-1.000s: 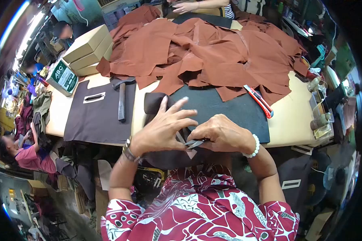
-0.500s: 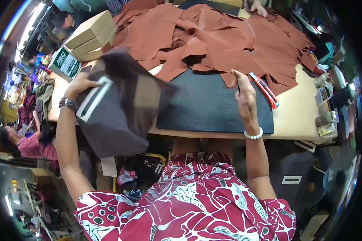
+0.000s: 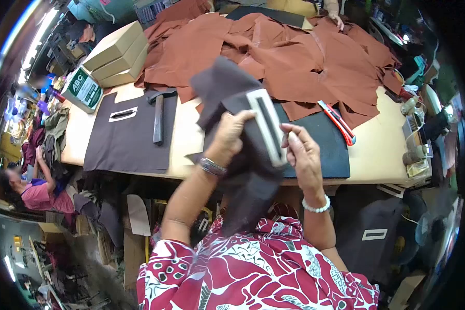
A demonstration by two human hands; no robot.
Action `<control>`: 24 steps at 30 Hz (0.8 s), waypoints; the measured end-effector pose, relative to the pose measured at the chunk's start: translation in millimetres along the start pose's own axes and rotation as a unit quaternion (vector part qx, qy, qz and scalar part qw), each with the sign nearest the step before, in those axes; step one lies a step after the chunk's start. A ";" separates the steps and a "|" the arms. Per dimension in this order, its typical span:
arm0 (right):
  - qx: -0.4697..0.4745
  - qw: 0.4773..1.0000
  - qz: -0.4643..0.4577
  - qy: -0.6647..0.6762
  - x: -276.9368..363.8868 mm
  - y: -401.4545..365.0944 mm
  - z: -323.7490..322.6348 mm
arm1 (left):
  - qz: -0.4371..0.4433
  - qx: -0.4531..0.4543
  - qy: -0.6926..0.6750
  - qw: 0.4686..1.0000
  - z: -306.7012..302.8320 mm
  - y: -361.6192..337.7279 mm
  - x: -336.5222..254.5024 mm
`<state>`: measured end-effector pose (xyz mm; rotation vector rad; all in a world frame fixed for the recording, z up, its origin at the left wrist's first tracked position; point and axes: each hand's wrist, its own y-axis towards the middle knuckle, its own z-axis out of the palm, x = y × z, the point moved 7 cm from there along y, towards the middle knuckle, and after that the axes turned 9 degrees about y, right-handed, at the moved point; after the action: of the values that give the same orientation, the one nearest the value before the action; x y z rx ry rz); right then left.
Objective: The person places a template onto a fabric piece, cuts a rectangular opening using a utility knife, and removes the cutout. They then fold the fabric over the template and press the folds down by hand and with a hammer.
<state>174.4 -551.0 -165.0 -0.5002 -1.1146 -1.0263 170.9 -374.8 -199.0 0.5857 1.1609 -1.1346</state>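
Note:
My left hand [image 3: 227, 135] is closed on a dark brown sheet of fabric or leather [image 3: 230, 88], gripping it beside a white rectangular frame with a long slot [image 3: 266, 126]. The sheet hangs tilted and partly blurred over the black board [image 3: 320, 137]. At the frame's right edge is my right hand [image 3: 304, 150], its thumb and fingers pinched around something small and dark that I cannot make out. A red utility knife [image 3: 338, 124] lies on the board's right side. Left of my hands, a hammer [image 3: 158, 121] rests on another dark brown piece [image 3: 129, 142] with a white-framed slot.
Reddish-brown leather sheets [image 3: 274, 51] cover the table's far side, where another person's hand [image 3: 337, 21] shows. Stacked cardboard boxes [image 3: 116, 54] and an ABC-labelled box [image 3: 82, 90] stand at the left. A dark framed piece [image 3: 367, 248] hangs below the table's right edge.
My left hand has carried the dark sheet rightward in front of me, uncovering the hammer and the piece beneath it. My right hand has shifted slightly left and down, to the white frame.

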 end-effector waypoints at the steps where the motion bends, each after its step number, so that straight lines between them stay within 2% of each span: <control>1: -0.002 1.000 0.013 0.028 0.3 -5.0 5.2 | -0.002 0.014 -0.049 0.999 15.8 -2.0 8.8; 3: -0.021 1.000 0.012 -0.014 -11.5 -7.8 1.8 | -0.022 0.043 -0.049 0.998 24.2 -7.9 24.8; 4: -0.032 0.999 0.016 -0.037 -22.7 -7.1 -3.8 | -0.028 0.030 -0.053 0.998 20.5 -11.6 30.7; 7: -0.048 0.993 0.109 0.016 -58.3 -9.0 -17.1 | 0.016 -0.003 -0.045 0.999 7.9 -18.0 37.8; 8: -0.040 0.992 0.114 0.024 -61.9 -10.0 -16.1 | 0.013 -0.019 -0.062 0.998 4.3 -18.4 41.5; 11: -0.036 0.992 0.106 0.063 -60.2 -9.7 -10.5 | 0.030 -0.060 -0.047 0.997 2.2 -25.9 29.1; 12: -0.042 0.991 0.106 0.074 -58.1 -7.7 -9.1 | 0.007 -0.057 -0.039 0.998 0.5 -24.0 29.6; 16: -0.054 0.991 0.093 0.082 -56.6 0.2 -13.8 | 0.044 -0.007 -0.061 0.997 5.4 -15.2 20.3; 20: -0.062 0.991 0.086 0.082 -51.0 4.7 -16.1 | 0.087 -0.012 -0.046 0.995 5.6 -15.1 13.5; 24: -0.081 0.994 0.077 0.022 -39.7 6.1 -20.9 | 0.117 0.001 -0.034 0.993 7.0 -17.3 8.1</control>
<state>187.0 -547.6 -208.4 -0.6800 -0.9433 -0.9909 157.8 -390.2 -201.1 0.6600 1.0043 -0.9481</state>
